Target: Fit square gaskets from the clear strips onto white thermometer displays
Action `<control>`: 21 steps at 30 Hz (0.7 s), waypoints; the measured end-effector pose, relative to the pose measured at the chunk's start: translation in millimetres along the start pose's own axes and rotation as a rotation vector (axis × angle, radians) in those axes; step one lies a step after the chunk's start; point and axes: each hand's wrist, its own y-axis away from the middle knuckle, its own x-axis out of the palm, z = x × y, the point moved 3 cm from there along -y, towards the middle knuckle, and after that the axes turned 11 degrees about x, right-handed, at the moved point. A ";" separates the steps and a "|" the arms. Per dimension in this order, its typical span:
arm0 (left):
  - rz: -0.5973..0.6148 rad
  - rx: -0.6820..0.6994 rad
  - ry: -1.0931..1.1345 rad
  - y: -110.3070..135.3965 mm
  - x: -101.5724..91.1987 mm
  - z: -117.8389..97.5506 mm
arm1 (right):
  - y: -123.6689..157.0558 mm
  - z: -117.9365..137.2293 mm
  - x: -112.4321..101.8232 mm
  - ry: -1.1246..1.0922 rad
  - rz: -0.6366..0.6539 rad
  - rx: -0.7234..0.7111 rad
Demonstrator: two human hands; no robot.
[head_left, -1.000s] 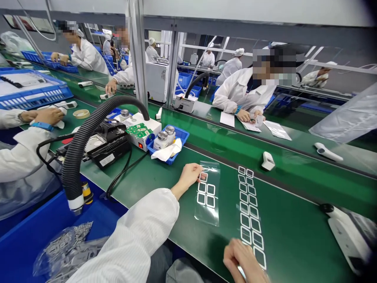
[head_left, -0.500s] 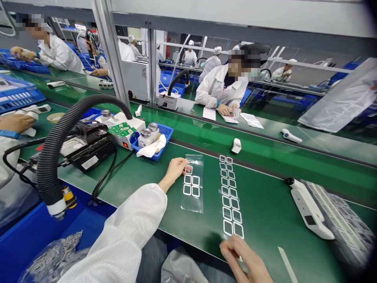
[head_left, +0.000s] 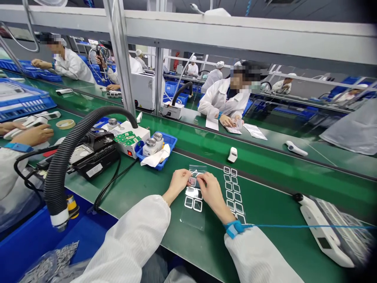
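Both my hands meet over the top of a clear plastic sheet (head_left: 193, 214) lying on the green conveyor belt (head_left: 265, 204). My left hand (head_left: 178, 182) and my right hand (head_left: 210, 191) pinch a small white-edged square film frame (head_left: 192, 181) between their fingertips. Several more square frames sit on the sheet below them, partly hidden by my fingers. A double column of matching frames (head_left: 232, 192) lies just right of my right hand. A blue wrist strap (head_left: 234, 228) circles my right wrist, with a blue cord running off to the right.
A black corrugated hose (head_left: 55, 184) curves over a black soldering unit (head_left: 94, 157) at the left. A blue tray with bottles (head_left: 167, 139) stands beyond my hands. A white scanner (head_left: 232, 155) and a white handheld device (head_left: 321, 232) rest on the belt. Co-workers sit across the line.
My right hand has moved up from the lower belt to the plastic sheet, joining my left hand at the small frame. The view has tilted upward slightly.
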 end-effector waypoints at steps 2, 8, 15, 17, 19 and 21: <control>-0.010 -0.002 -0.012 0.1 0.5 0.2 | 0.6 -2.2 3.1 0.009 0.006 0.000; -0.006 -0.014 -0.016 1.1 0.5 -4.0 | -3.6 1.2 3.2 0.032 0.018 -0.016; 0.032 -0.014 -0.003 0.7 -1.0 -7.4 | 47.0 29.5 -28.2 0.020 -0.023 -0.237; 0.032 -0.006 -0.014 0.4 -1.5 -6.8 | 59.7 11.1 -50.3 0.009 -0.130 -0.213; 0.028 0.003 -0.029 0.3 -1.9 -6.5 | 64.2 -29.3 -79.9 0.089 -0.279 -0.121; 0.022 0.019 -0.046 0.7 -1.9 -7.0 | 63.6 -87.4 -113.3 0.244 -0.370 0.020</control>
